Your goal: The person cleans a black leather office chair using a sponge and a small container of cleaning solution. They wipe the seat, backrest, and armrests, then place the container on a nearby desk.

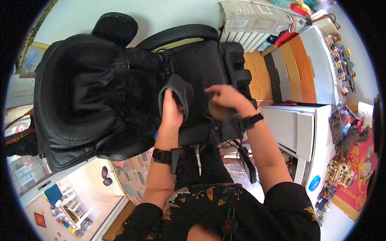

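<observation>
My left hand (171, 110) holds a dark grey soft fabric piece (178, 86), with its fingers reaching into the opening and partly hidden. What kind of article it is, I cannot tell. To the right, my right hand (224, 98) has its index finger stretched out and the other fingers curled. Under its palm is a round brownish thing (221, 112), blurred along with the hand and seemingly held in it. Both hands are above the seat and leg part of a black leather massage chair (199, 60).
The chair's padded back (87, 87) fills the left. A radiator (239, 37) with a cloth over it stands behind, beside a drawer unit (304, 69). A white cabinet (283, 129) is at the right. A phone-like black device (247, 164) hangs near my right forearm.
</observation>
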`<state>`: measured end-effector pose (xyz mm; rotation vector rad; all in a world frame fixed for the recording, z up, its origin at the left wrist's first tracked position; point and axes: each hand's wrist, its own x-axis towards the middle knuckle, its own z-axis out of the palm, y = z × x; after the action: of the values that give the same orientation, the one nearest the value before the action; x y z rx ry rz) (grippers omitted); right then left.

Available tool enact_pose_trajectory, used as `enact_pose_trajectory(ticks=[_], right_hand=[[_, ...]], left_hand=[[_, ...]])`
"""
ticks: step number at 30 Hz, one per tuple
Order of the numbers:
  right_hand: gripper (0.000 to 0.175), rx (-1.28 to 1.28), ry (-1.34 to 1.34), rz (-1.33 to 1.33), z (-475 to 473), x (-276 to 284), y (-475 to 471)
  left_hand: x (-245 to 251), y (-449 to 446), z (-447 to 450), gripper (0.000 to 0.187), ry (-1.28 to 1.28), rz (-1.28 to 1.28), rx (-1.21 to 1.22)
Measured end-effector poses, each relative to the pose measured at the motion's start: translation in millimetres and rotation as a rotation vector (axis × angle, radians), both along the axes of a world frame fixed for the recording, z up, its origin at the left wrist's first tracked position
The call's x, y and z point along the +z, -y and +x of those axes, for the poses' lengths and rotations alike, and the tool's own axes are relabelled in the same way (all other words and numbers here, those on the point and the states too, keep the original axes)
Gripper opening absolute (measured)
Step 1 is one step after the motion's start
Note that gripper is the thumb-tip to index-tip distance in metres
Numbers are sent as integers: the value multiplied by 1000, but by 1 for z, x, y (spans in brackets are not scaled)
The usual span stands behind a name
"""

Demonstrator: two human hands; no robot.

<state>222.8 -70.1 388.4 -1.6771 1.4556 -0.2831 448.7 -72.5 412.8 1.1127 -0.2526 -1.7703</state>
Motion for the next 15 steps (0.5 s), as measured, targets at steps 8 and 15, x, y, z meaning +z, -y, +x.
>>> enact_pose_trajectory(ticks=[8, 15], right_hand=[[107, -315, 229, -350, 89, 8, -34], [54, -283, 143, -416, 60, 20, 24]], left_hand=[[-6, 0, -33, 49, 24, -180, -75], [53, -26, -20, 47, 517, -784, -171]])
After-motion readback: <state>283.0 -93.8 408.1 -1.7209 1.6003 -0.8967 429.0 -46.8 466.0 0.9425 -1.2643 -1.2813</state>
